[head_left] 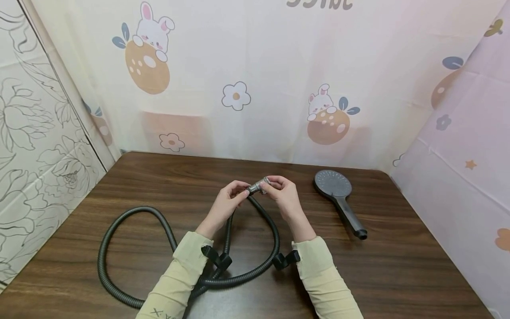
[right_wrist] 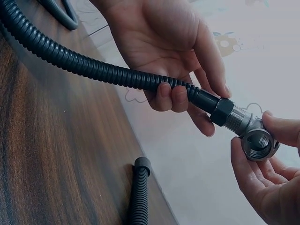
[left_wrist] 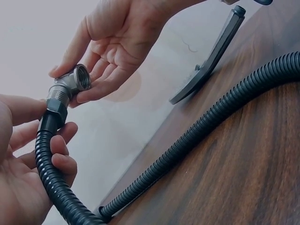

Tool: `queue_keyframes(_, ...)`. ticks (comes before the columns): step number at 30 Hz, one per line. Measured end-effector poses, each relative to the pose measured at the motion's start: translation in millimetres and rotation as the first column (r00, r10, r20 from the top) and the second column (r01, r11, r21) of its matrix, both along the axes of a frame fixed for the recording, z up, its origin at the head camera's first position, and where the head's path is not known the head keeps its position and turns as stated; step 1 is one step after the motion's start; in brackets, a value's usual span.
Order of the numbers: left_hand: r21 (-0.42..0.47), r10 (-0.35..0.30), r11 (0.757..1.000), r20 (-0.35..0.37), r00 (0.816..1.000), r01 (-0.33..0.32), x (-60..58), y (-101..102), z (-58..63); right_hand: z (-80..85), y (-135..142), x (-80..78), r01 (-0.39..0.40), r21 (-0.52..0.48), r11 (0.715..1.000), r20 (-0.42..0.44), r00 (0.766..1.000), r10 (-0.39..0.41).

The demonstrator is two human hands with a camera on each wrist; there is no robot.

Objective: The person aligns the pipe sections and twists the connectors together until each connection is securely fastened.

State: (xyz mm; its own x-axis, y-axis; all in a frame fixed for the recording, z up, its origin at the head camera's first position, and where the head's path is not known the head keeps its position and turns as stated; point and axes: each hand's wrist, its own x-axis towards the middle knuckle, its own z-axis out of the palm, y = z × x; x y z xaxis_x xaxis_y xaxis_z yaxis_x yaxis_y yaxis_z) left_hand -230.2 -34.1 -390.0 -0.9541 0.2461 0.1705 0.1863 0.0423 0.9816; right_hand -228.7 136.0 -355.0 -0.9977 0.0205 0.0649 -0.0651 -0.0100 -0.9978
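Above the middle of the table, my left hand [head_left: 223, 206] holds the end of a black ribbed shower hose [head_left: 104, 261]. Its thumb and fingers are around the black nut [left_wrist: 56, 111], and some fingers curl round the hose behind it. Between thumb and fingers, my right hand [head_left: 288, 201] pinches a silver pipe fitting [right_wrist: 255, 140] with an internally threaded round opening on its side. The fitting's outer threads [right_wrist: 238, 121] meet the nut, and part of them shows outside it. Off to the right, a dark grey shower head [head_left: 334, 184] lies face up.
The hose loops over the brown wooden table [head_left: 398, 266] and passes beneath my forearms. Its loose end [right_wrist: 143, 165] lies on the tabletop. A printed curtain [head_left: 271, 124] hangs along the table's far edge, with a flower-patterned panel [head_left: 44, 133] at the left.
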Motion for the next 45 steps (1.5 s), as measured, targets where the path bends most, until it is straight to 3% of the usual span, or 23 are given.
queue_keyframes(7,0.024,-0.034,0.999,0.025,0.999,0.034,0.4,-2,2.0,0.5,0,0.6,-0.002,-0.005,1.0,0.003,1.0,0.002)
queue_keyframes(12,0.005,-0.03,1.0,0.022,0.999,0.03,10.4,-2,16.8,1.0,0,1.0,-0.003,-0.005,1.0,-0.001,1.0,0.003)
queue_keyframes(14,0.002,-0.02,1.0,0.014,1.0,0.02,9.6,-2,15.4,1.0,0,0.6,-0.004,-0.005,1.0,-0.002,1.0,0.004)
queue_keyframes(18,0.011,0.0,1.0,0.006,1.0,0.0,-1.2,-1,0.3,1.3,-1,0.0,-0.005,-0.006,1.0,-0.001,1.0,0.005)
queue_keyframes(24,0.003,0.022,1.0,-0.01,1.0,-0.022,0.0,0,0.3,1.1,0,-0.2,-0.007,-0.005,1.0,0.001,1.0,0.007)
queue_keyframes(35,0.024,0.032,0.999,0.048,0.998,-0.033,0.7,-1,1.7,-0.1,0,-0.2,-0.008,-0.006,1.0,0.0,1.0,0.008)
queue_keyframes(45,0.015,-0.004,1.0,0.071,0.997,0.003,15.5,-2,25.9,1.9,-1,1.3,-0.011,-0.009,1.0,-0.003,1.0,0.011)
